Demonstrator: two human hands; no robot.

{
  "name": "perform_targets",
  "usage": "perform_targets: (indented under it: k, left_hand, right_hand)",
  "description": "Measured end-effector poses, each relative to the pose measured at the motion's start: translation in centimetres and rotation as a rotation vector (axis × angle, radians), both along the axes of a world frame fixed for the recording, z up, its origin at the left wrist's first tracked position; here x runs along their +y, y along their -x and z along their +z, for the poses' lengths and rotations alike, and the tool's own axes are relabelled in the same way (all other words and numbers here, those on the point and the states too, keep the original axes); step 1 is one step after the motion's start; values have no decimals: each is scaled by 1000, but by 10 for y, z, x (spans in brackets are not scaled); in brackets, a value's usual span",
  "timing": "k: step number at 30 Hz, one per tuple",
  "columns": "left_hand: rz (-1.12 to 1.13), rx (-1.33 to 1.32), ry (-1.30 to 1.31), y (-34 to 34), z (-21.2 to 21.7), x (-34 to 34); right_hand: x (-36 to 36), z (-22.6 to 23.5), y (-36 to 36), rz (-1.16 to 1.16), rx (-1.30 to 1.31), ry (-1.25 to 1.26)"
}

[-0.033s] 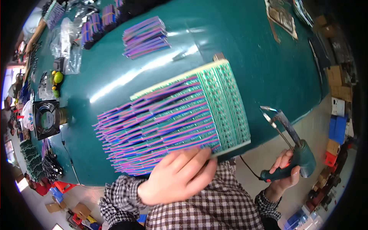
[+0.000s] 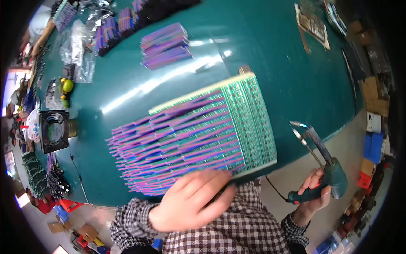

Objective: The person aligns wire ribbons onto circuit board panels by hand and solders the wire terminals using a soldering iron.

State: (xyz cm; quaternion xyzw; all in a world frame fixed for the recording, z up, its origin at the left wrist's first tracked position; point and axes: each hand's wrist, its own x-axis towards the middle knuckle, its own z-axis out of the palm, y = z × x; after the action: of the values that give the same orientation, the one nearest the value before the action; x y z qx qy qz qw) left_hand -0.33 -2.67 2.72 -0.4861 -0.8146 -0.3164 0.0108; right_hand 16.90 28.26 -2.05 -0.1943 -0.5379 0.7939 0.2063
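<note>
A green circuit board panel lies on the table in front of me, with rows of small parts on its bare right side. Purple, pink and blue wires run left from it in many overlapping rows. Over the panel's near edge is my left hand, fingers bent and tips drawn close to the thumb at the lowest wires. Blur and the fingers hide what is between them. To the right of the panel, my right hand grips a dark green soldering gun, its metal tip pointing up and left, apart from the board.
Wire bundles lie beyond the panel, with more at the far left. A small black fan stands at the left, near clear plastic bags. A stained tray lies far right. The gun's cable hangs past the table's near edge.
The whole scene has shifted slightly right and down in the view. My left hand has moved a little down and left against the panel's near edge; the soldering gun stays nearly in place.
</note>
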Motion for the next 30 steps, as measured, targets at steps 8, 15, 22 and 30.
perform_targets:
  k: [8, 15, 22, 30]
  left_hand:
    - [334, -203, -34, 122, 9, -34]
    - [-304, 103, 112, 60, -7, 9]
    - [-275, 204, 154, 49, -22, 21]
    - [-301, 213, 170, 42, -22, 23]
  right_hand:
    - [20, -14, 34, -41, 77, 149]
    - [9, -10, 40, 19, 129, 212]
    - [8, -14, 26, 45, 166, 250]
    - [8, -18, 15, 55, 177, 256]
